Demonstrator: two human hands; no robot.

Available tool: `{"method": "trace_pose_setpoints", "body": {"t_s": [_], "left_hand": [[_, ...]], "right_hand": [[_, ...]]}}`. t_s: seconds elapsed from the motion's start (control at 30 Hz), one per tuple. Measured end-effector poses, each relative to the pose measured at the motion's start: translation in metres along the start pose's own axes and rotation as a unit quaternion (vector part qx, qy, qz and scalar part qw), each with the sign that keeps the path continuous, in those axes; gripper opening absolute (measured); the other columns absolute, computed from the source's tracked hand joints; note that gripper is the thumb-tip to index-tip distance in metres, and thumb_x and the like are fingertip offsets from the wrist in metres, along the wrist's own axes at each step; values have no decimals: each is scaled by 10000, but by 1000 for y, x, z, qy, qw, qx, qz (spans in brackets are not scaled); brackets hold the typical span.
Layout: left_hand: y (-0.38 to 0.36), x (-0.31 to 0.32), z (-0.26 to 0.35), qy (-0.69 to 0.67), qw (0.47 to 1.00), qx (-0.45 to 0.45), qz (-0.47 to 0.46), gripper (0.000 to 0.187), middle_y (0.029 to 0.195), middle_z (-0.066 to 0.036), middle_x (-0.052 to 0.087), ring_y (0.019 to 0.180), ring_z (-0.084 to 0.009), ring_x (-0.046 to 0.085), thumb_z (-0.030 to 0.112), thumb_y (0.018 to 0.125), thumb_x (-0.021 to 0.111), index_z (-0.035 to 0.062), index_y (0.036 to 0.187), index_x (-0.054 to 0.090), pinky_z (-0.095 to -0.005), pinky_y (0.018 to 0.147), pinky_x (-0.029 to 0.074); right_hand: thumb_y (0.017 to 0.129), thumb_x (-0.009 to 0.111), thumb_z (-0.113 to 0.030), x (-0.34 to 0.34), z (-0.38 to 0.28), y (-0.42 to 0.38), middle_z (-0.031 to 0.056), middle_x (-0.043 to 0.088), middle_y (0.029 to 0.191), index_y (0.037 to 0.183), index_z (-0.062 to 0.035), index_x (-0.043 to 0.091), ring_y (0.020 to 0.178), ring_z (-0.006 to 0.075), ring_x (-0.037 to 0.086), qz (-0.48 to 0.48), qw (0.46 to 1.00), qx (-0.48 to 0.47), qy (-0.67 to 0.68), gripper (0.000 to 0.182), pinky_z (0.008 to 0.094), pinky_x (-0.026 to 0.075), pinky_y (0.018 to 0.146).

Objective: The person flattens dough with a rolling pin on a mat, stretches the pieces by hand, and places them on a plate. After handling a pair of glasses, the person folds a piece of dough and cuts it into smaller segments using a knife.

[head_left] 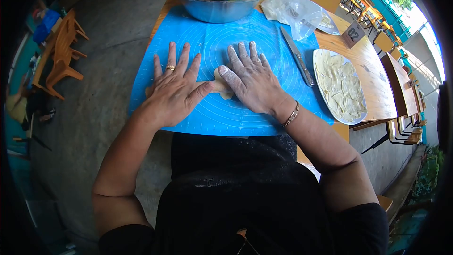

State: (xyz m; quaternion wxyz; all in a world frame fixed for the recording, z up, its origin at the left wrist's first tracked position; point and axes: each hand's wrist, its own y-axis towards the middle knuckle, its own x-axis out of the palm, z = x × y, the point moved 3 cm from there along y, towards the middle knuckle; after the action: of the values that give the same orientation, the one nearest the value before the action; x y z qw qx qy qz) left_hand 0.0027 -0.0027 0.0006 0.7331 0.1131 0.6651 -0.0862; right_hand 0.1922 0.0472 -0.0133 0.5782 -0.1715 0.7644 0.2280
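Note:
My left hand (173,82) lies palm down with its fingers spread, a ring on one of them. My right hand (252,78), dusted with flour, is also flat with fingers stretched out. Under both palms runs a pale rod (218,86) that looks like a rolling pin, mostly hidden by the hands. A thin bit of dough (227,96) shows beneath it near my right thumb. All of this rests on a blue silicone baking mat (203,118) printed with circles.
A knife (298,59) lies on the mat's right side. Beyond it a white oval plate (363,109) holds flat dough pieces (339,82). A steel bowl (219,0), a clear plastic bag (297,12) and a "02" table sign (354,34) stand toward the back of the wooden table (377,89).

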Motion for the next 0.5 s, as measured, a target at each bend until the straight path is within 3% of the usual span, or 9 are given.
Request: {"method": "trace_pose_setpoints", "body": {"t_s": [0.2,0.33,0.4,0.43,0.5], "left_hand": [[-22,2,5,22,999,36,23,841,1635,-209,55,1502,-417,-73,642,990,199,8,1541,227,-586,1178,-77],[-46,7,9,-8,998,62,30,835,1636,-204,63,1503,-420,-63,623,991,267,-7,1537,225,-589,1179,-69],[-58,7,14,-29,996,66,60,710,1617,-211,161,1507,-418,25,473,996,448,-23,1489,322,-569,1198,6],[-62,9,15,-28,996,65,63,710,1617,-211,161,1507,-418,25,473,996,448,-23,1489,322,-569,1198,6],[-67,8,16,-54,987,87,123,494,1452,-225,432,1408,-417,326,208,931,607,-22,1350,482,-534,1174,201]], "right_hand": [[1006,198,-613,-1,-11,-22,343,223,1546,1505,78,246,1468,495,112,4,999,-10,34,853,575,142,1189],[1013,323,-546,-4,-24,-50,369,266,1514,1486,101,262,1429,536,200,29,998,-64,1,805,577,202,1168],[1003,435,-459,-6,-29,-64,383,298,1490,1465,109,297,1394,550,277,62,992,-111,-17,745,570,240,1156],[1003,435,-459,-12,-29,-68,383,298,1490,1465,109,297,1394,550,277,64,991,-113,-18,745,570,240,1156],[957,561,-322,-21,-28,-74,388,312,1479,1433,89,373,1403,532,277,-16,992,-104,66,657,533,267,1159]]}}
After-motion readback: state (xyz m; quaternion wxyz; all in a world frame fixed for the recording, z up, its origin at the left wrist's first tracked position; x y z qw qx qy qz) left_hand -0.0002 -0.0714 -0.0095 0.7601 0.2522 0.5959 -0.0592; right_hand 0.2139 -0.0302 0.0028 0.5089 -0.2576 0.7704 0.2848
